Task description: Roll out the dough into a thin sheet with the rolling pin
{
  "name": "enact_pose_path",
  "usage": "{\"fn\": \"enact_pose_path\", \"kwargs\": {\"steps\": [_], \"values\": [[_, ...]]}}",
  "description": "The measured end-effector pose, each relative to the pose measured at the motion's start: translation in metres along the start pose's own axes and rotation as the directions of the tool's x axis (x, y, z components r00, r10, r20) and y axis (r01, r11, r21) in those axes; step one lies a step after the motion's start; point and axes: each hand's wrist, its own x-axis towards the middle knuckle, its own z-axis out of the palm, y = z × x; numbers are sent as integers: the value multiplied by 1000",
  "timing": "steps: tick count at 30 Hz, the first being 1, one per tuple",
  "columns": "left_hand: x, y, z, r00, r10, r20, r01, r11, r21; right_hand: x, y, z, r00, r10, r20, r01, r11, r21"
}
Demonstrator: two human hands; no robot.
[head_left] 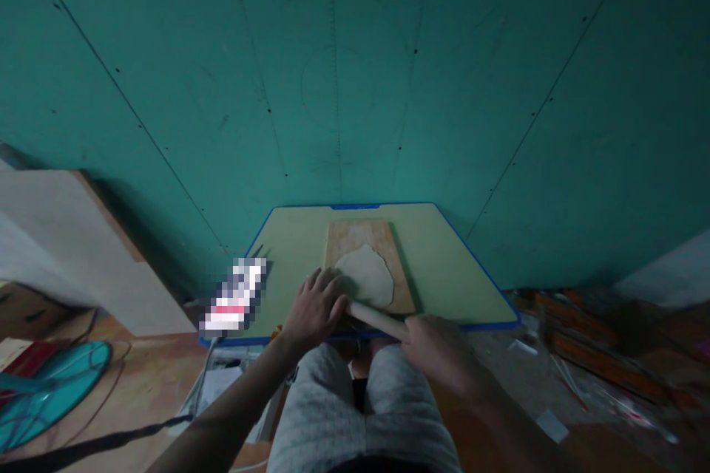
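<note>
The table (455, 273), pale with a blue edge, stands against the green wall (344, 89) and supports a wooden board (358, 230). The dough sheet (369, 273) lies flat on the near part of the board, its outline uneven. The left hand (316, 310) is at the left edge of the dough, thumb beside the far end of the rolling pin (377, 318); whether it grips the pin cannot be told. The right hand (435, 344) is closed around the pin's other end. The pin slants across the board's near edge. Step in hand, as judged: rolling out the dough. The next move calls for seating the pin squarely on the dough and applying even pressure from both ends.
</note>
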Motion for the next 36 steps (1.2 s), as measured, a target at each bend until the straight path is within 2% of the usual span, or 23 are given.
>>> {"fn": "enact_pose_path", "kwargs": {"steps": [3,7,11,16,22,27,31,36], "values": [[-7,-1,-4,999,4,34,-4,1000,-15,12,8,-8,999,-5,-50,1,996,-88],[-13,-2,-9,995,-44,87,48,998,-41,23,15,-23,995,-49,-83,38,991,-131],[-12,-1,-16,983,-126,130,131,991,-31,29,20,-41,993,-113,-41,109,991,-80],[-8,2,-23,976,-167,138,176,983,-56,44,25,-52,978,-155,-142,163,986,43],[-2,-5,-29,946,-236,221,253,966,-51,65,22,-43,976,-176,-125,203,947,249],[5,-5,-39,889,-299,347,302,952,48,74,21,-31,978,-166,-130,201,920,336],[8,0,-38,883,-322,341,304,947,105,79,25,-21,962,-171,-215,243,893,378],[9,7,-30,878,-338,339,325,941,99,80,28,-15,954,-112,-278,214,903,372]]}}
